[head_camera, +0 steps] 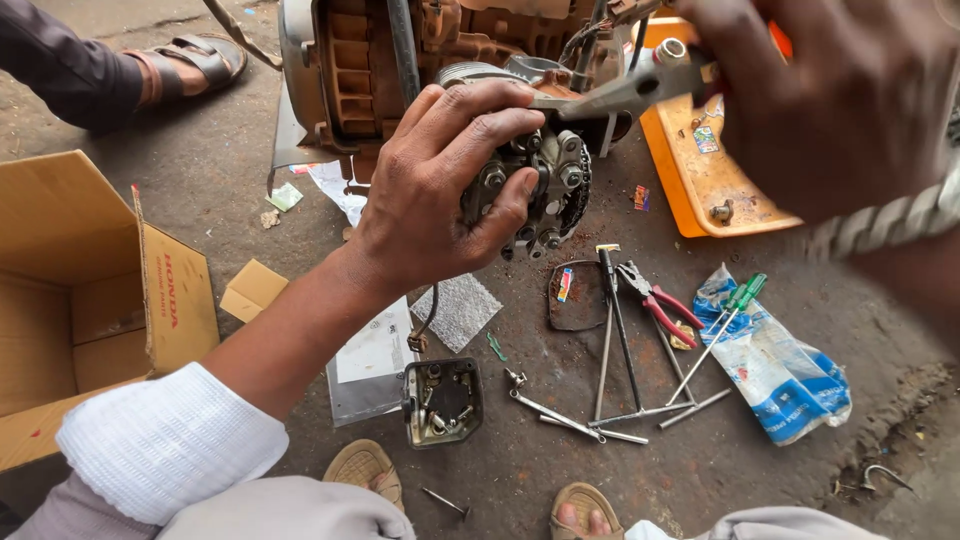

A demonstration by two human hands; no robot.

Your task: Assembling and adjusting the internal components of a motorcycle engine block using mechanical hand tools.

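My left hand (440, 185) grips a greasy metal engine part with bolts and a chain sprocket (548, 190), still attached to the rusty engine block (400, 60) in front of me. My right hand (840, 100), close to the camera, holds a grey metal spanner (625, 92) whose head reaches over the top of that part. The spanner's far end is hidden behind my left fingers.
An open cardboard box (90, 290) stands at left. On the ground lie red-handled pliers (655, 298), a green-handled screwdriver (725, 318), several long rods (610, 350), a small metal cover (443, 400), a blue-white plastic bag (780, 370) and an orange tray (700, 170). Another person's sandalled foot (185, 62) is at top left.
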